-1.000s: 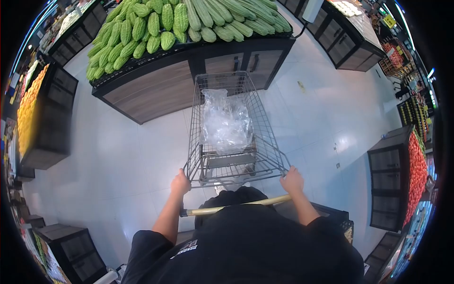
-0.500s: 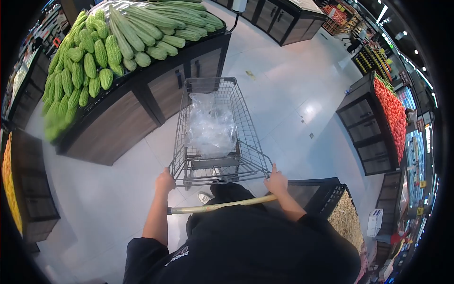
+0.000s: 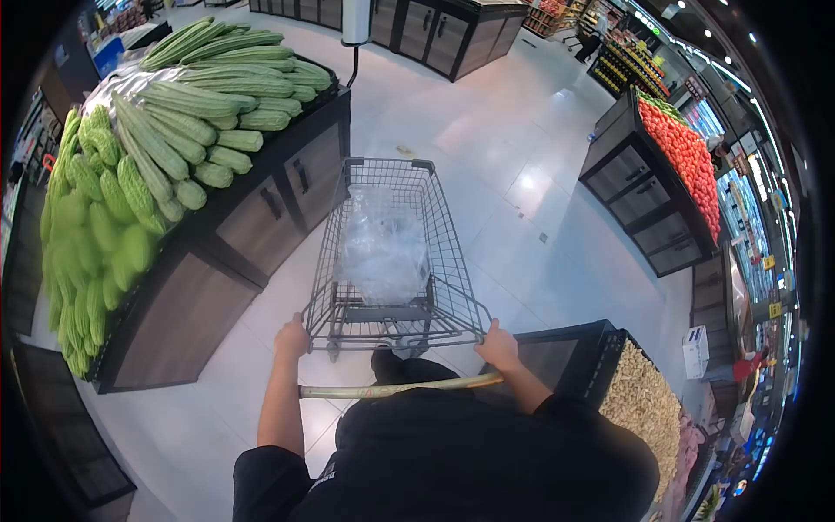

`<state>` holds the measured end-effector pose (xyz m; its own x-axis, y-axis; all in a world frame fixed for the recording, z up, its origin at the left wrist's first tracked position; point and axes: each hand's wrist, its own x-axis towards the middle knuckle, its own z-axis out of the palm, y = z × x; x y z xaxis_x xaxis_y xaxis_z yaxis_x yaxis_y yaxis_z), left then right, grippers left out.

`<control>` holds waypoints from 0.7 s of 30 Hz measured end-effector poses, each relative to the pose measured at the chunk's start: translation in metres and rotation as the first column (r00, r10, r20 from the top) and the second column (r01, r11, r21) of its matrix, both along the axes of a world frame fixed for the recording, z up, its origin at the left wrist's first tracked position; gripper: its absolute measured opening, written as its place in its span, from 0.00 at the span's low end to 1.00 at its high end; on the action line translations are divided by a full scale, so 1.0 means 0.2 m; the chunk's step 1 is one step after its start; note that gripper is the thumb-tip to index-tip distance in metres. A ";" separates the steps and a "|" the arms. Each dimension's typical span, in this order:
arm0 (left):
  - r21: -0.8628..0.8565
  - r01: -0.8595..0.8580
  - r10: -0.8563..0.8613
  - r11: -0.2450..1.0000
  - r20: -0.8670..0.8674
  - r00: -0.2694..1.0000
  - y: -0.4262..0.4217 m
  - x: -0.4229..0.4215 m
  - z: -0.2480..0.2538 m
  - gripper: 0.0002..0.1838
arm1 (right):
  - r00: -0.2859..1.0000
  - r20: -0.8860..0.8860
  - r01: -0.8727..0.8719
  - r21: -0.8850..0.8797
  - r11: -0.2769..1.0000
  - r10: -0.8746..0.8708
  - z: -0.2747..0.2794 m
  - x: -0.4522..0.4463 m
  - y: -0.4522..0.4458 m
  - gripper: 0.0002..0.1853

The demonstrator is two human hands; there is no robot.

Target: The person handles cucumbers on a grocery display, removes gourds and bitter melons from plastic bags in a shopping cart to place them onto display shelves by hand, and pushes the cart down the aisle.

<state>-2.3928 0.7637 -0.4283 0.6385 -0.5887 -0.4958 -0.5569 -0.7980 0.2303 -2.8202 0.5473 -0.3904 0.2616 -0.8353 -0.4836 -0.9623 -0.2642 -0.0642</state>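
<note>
A grey wire shopping cart [image 3: 461, 261] stands in front of my body, with a bundle of clear plastic bags [image 3: 383, 248] lying in its basket. My left hand [image 3: 292, 336] is closed around the near left corner of the cart's frame. At the near right corner, my right hand [image 3: 497, 344] grips the frame too, its index finger pointing forward along the rim. Close to my waist, below both hands, runs the cart's yellowish handle bar [image 3: 400, 385]. Neither hand touches the bags.
On the left is a stand of bitter melons [image 3: 104, 187] and long ridged green gourds [image 3: 174, 130]. Tomatoes [image 3: 683, 157] fill a stand at the right. Close by on my right is a bin of peanuts [image 3: 639, 400]. Pale tiled floor [image 3: 470, 130] stretches ahead.
My view has shifted forward and turned slightly right. The green vegetable stand now sits further left and the tomato stand has slid left and up. Both hands keep their hold on the cart.
</note>
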 end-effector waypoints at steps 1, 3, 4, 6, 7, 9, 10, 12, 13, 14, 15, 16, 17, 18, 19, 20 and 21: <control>0.001 0.016 -0.016 1.000 0.004 1.000 -0.07 0.02 0.01 0.24 | 1.000 0.007 0.025 -0.003 1.000 -0.025 0.00 0.01 -0.03 0.41; 0.008 0.049 -0.049 0.999 0.004 0.999 -0.19 0.07 0.03 0.23 | 0.998 0.007 0.065 0.000 0.998 -0.065 -0.01 0.03 -0.08 0.42; 0.010 0.066 -0.066 0.998 0.006 0.998 -0.25 0.09 0.05 0.23 | 0.997 0.006 0.082 0.004 0.997 -0.082 -0.03 0.03 -0.13 0.44; 0.010 0.103 -0.103 0.995 0.004 0.995 -0.38 0.11 0.07 0.23 | 0.994 0.007 0.109 0.007 0.994 -0.109 -0.05 0.02 -0.21 0.47; 0.002 0.096 -0.096 0.995 -0.012 0.995 -0.45 0.12 0.07 0.23 | 0.993 0.013 0.116 0.006 0.993 -0.116 -0.05 0.02 -0.26 0.49; -0.010 0.081 -0.081 0.997 -0.038 0.996 -0.57 0.15 0.08 0.23 | 0.989 0.050 0.138 0.020 0.990 -0.139 -0.08 0.00 -0.35 0.51; -0.019 0.074 -0.075 0.997 -0.046 0.996 -0.63 0.18 0.06 0.23 | 0.985 0.077 0.154 0.035 0.988 -0.156 -0.10 -0.02 -0.40 0.52; -0.027 0.065 -0.067 0.997 -0.062 0.996 -0.74 0.22 0.01 0.22 | 0.969 0.125 0.206 0.062 0.977 -0.213 -0.09 -0.05 -0.46 0.51; -0.023 0.072 -0.074 0.997 -0.059 0.996 -0.80 0.24 0.01 0.21 | 0.957 0.146 0.241 0.072 0.968 -0.249 -0.07 -0.05 -0.47 0.50; -0.019 0.078 -0.079 0.997 -0.060 0.995 -0.86 0.25 0.01 0.21 | 0.945 0.164 0.275 0.081 0.958 -0.285 -0.05 -0.06 -0.48 0.49; -0.014 0.082 -0.083 0.997 -0.061 0.995 -0.91 0.25 0.02 0.21 | 0.936 0.151 0.310 0.067 0.948 -0.317 -0.02 -0.07 -0.48 0.48; -0.020 0.100 -0.101 0.995 -0.056 0.993 -0.96 0.25 0.02 0.21 | 0.928 0.134 0.344 0.053 0.938 -0.348 0.01 -0.06 -0.47 0.47; -0.025 0.116 -0.117 0.993 -0.052 0.992 -1.01 0.27 0.03 0.21 | 0.919 0.116 0.375 0.039 0.926 -0.377 0.03 -0.06 -0.47 0.47; -0.034 0.131 -0.132 0.991 -0.048 0.990 -1.07 0.29 0.03 0.21 | 0.900 0.134 0.414 0.036 0.909 -0.415 0.06 -0.05 -0.46 0.46; -0.028 0.115 -0.117 0.993 -0.079 0.990 -1.12 0.30 0.02 0.21 | 0.878 0.153 0.453 0.032 0.891 -0.453 0.09 -0.04 -0.46 0.45; -0.021 0.100 -0.102 0.995 -0.110 0.989 -1.17 0.32 0.01 0.21 | 0.855 0.172 0.492 0.029 0.870 -0.490 0.11 -0.03 -0.46 0.44; -0.015 0.086 -0.088 0.996 -0.141 0.986 -1.23 0.34 0.00 0.22 | 0.827 0.221 0.530 -0.005 0.848 -0.516 0.08 -0.02 -0.48 0.42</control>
